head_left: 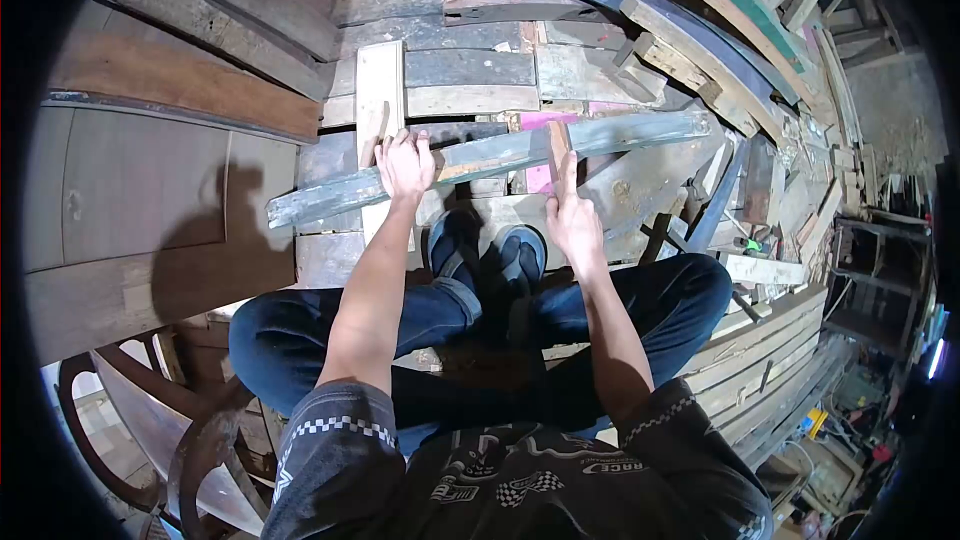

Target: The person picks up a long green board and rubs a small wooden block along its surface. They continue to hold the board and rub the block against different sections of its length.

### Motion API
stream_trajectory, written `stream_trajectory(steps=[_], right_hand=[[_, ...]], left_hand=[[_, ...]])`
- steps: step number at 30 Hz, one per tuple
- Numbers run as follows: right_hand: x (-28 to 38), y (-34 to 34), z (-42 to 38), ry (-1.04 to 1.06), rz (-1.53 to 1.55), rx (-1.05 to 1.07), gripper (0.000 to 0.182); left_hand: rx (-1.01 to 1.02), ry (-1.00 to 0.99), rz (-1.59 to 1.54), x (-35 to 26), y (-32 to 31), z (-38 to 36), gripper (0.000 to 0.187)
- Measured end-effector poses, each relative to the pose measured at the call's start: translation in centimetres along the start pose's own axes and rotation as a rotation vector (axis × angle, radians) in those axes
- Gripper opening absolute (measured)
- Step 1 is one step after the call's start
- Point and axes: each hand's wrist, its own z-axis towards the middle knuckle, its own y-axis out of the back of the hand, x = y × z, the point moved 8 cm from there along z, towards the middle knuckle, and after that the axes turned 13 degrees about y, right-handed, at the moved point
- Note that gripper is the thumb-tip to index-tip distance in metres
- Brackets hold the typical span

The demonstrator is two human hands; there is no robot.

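A long, weathered wooden plank [505, 153] with worn blue-grey paint lies crosswise in front of me, slightly slanted, its right end higher in the head view. My left hand [405, 165] grips it left of the middle, fingers curled over the far edge. A bare brown patch shows just right of those fingers. In my right hand [575, 225] is a short, flat brown wooden piece [558, 145], held upright across the plank with the index finger stretched along it. Beneath the plank's left part runs a pale board [379, 85]. A pink sheet [540, 178] shows below the right part.
Wooden panels [145, 185] stand close on the left. Stacked boards [715, 50] and offcuts crowd the right. A curved wooden frame [185, 420] sits at lower left. My sandalled feet [490, 250] are just below the plank. A dark metal rack [880, 275] stands at far right.
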Motion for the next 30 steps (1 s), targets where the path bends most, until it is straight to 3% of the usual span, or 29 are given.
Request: stream_trajectory(steps=[12,17,22,24,25,26,27,28,29,30], right_hand=[[0.1,0.5,-0.1,-0.058,-0.014,0.024,0.082],[-0.4,0.1,-0.2,0.021,-0.039,-0.049,0.081],[-0.6,0.4,-0.5,-0.097,0.079,0.025,0.080],[-1.8,-0.3,-0.7,-0.145,0.080,0.029,0.080],[-2.4,-1.6,-0.3,-0.085,0.050,-0.077,0.082],[-2.9,-2.2,-0.1,-0.025,0.008,-0.184,0.083],[-2.7,-1.7,-0.5,-0.053,0.100,-0.141,0.083],[-2.4,-1.3,-0.9,-0.072,0.200,-0.095,0.084],[-2.6,-0.6,-1.2,-0.099,0.207,-0.180,0.085],[-2.6,0.2,-1.2,-0.105,0.219,-0.248,0.086]], left_hand=[[-0.079,-0.076,-0.044,-1.1,0.9,-0.6,0.034],[-0.062,-0.086,-0.004,-0.8,0.5,-0.3,0.035],[-0.150,-0.124,-0.004,-1.3,1.5,-1.0,0.030],[-0.083,-0.169,-0.126,-0.3,-1.1,0.1,0.034],[-0.007,-0.086,-0.047,-0.3,-1.0,0.0,0.035],[-0.101,-0.171,-0.006,-1.4,0.8,-0.7,0.037],[-0.194,-0.258,-0.029,0.7,-1.0,0.1,0.039],[-0.007,-0.108,0.018,3.1,-3.6,1.6,0.042],[0.077,-0.034,0.144,1.1,-1.7,0.7,0.047],[-0.114,-0.172,0.018,0.9,-1.0,0.3,0.042]])
